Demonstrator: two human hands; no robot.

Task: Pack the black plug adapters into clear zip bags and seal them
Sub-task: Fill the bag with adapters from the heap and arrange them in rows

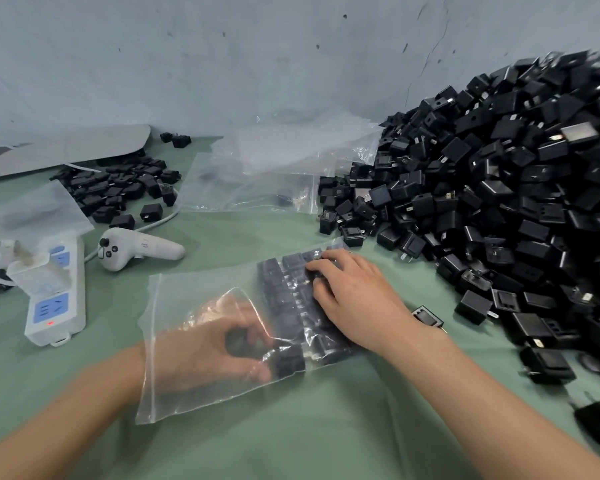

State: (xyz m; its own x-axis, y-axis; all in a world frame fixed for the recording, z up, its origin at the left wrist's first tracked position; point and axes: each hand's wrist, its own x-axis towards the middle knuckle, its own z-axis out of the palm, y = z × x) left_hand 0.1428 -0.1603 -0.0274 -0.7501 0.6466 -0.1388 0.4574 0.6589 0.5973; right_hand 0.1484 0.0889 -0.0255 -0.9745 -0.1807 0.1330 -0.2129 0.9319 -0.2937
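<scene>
the clear zip bag [187, 296] lies flat on the green worktop [291, 438], close to the person, with the big pile of black plug adapters [499, 188] just to its right. its long axis runs left to right, tilted a little upward toward the right. the open mouth with the zip strip points left, and the closed bottom points at the pile. rows of packed adapters [284, 296] fill the bottom end.

the left hand [205, 344] is inside the bag through the mouth, fingers curled round one adapter [238, 341]. the right hand [354, 292] rests on top of the plastic, fingers pressing the packed rows down and gripping nothing.

the risks, as i judge them: the rows look only loosely set, so a hard push from the left hand, or the right hand lifting, could tip and jumble them. metal prongs might snag or pierce the thin film. overfilling, or plastic bunched at the mouth, would stop the zip closing along its full length. a loose adapter [428, 317] by the right wrist could be swept aside by the forearm.
</scene>
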